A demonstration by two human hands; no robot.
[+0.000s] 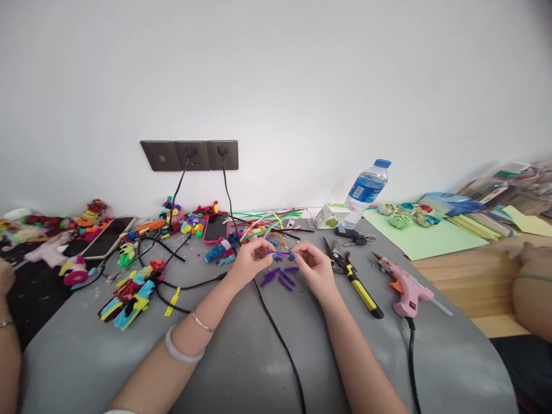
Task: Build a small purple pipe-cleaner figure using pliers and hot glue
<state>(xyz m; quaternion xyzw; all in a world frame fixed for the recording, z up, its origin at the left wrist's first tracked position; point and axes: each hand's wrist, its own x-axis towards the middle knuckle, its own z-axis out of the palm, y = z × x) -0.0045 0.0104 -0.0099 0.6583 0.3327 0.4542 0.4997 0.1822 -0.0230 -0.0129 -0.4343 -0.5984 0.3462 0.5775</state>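
Observation:
Between my two hands a short purple pipe cleaner is stretched sideways, just above the grey table. My left hand pinches its left end between thumb and finger. At the other end, my right hand pinches it the same way. Under my fingers lie several short purple pipe cleaner pieces, some looking folded. To the right of my right hand rest yellow-and-black pliers. A pink glue gun lies farther right.
Pipe cleaner figures and black cables spread over the left and middle. Behind stand a water bottle and a small carton, with keys nearby. Green paper holds rosettes. Other people's arms show at both sides.

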